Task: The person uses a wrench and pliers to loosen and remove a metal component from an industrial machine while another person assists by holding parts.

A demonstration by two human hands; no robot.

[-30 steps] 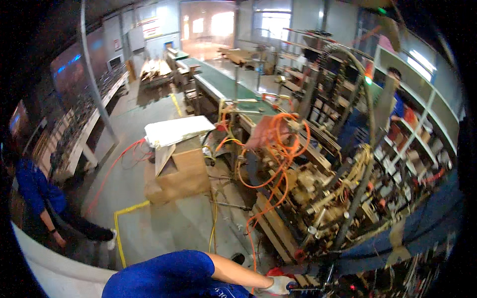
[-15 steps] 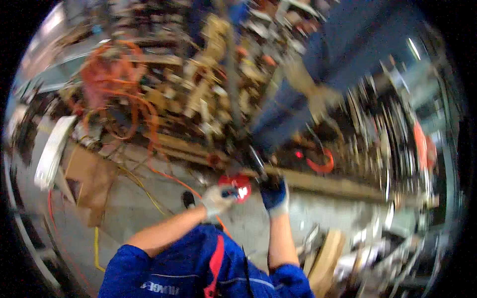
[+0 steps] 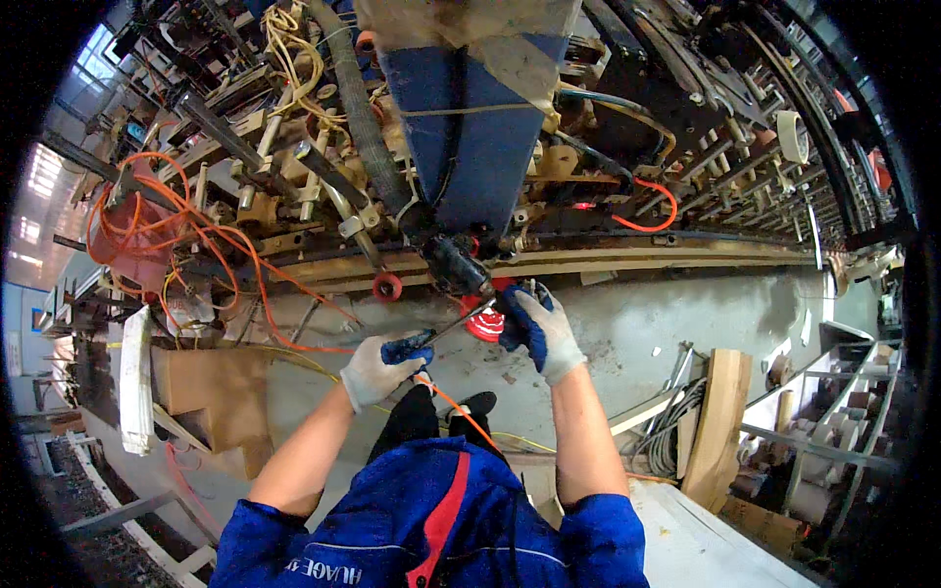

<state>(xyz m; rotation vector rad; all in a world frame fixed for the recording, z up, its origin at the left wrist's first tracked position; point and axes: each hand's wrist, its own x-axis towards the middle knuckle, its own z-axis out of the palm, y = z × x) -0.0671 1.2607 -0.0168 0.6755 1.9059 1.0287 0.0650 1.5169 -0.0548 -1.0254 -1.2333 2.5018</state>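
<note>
My left hand [image 3: 380, 370], in a white glove with blue-coated fingers, is closed around a thin metal rod-like tool [image 3: 455, 325]. The handle end is hidden in the fist. Its tip reaches up to the lower end of a black cylindrical machine part [image 3: 453, 265]. My right hand [image 3: 547, 331], gloved alike, curls its fingers beside that same end; whatever it grips is hidden by the fingers. Below the tip, between both hands, shows a round red object with white stripes [image 3: 484, 324].
A blue machine column [image 3: 480, 147] rises ahead, with a grey hose [image 3: 358, 108] beside it. Orange hose [image 3: 250, 255] loops at left, above cardboard [image 3: 211, 387]. A long rail [image 3: 608, 259] crosses in front. Wooden boards [image 3: 718, 421] and coiled cable [image 3: 676, 426] lie at right.
The view has turned and steadied from blur. My left hand has moved away from the red round object, and the thin rod now shows in it. My right hand stays by the black part's end.
</note>
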